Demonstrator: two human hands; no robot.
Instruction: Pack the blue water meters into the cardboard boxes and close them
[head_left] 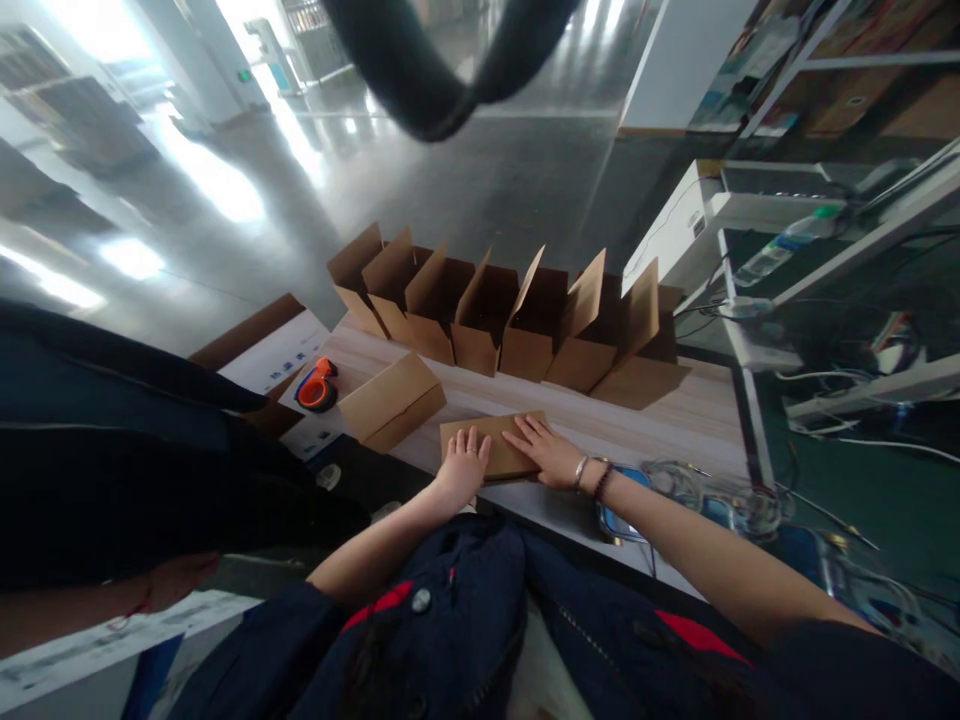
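A small brown cardboard box point(498, 450) lies at the table's near edge, its top closed under both my hands. My left hand point(463, 468) rests flat on its left part, fingers spread. On its right part lies my right hand point(550, 453), fingers stretched out and apart, with bracelets at the wrist. Just to the left sits another closed cardboard box point(394, 405). Behind them, several open cardboard boxes point(476, 340) stand in a row with their lids up. What they hold is hidden in shadow.
An orange tape dispenser point(316, 388) lies left on a white printed carton point(274, 350). To the right are coiled clear tubes point(675, 482) and a blue tray point(626, 505). A co-worker's dark sleeve point(112, 430) fills the left side. A plastic bottle point(784, 247) lies on the right-hand frame.
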